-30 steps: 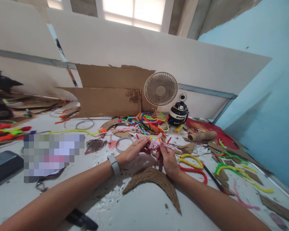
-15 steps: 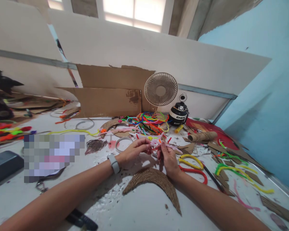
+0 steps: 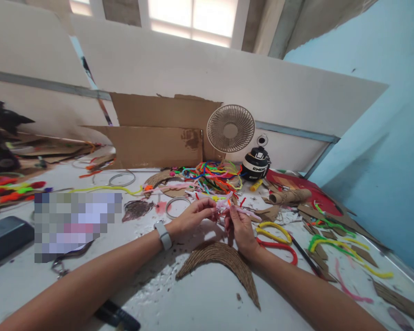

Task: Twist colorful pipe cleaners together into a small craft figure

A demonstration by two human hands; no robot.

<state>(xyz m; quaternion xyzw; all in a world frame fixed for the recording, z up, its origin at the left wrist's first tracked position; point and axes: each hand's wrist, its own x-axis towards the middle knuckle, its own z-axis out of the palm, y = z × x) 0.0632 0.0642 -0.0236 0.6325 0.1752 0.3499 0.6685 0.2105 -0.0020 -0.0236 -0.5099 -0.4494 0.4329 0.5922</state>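
Note:
Both hands meet over the middle of the table. My left hand, with a grey watch on the wrist, has its fingers pinched at a pale pink pipe cleaner. My right hand grips the same pink piece between thumb and fingers, and the exact contact is partly hidden. Small red and orange bits show around the fingertips. Below the hands lies a brown crescent covered in cord-like rows. Right of my right hand are scissors with a yellow handle loop and a red one.
Behind the hands sits a tangle of coloured pipe cleaners. A small fan and a black bottle stand behind it. A wire ring lies left of my hands. Cardboard scraps and green-yellow pipe cleaners cover the right side.
The fingers shift very slightly at the pink pipe cleaner. Everything else stays in place.

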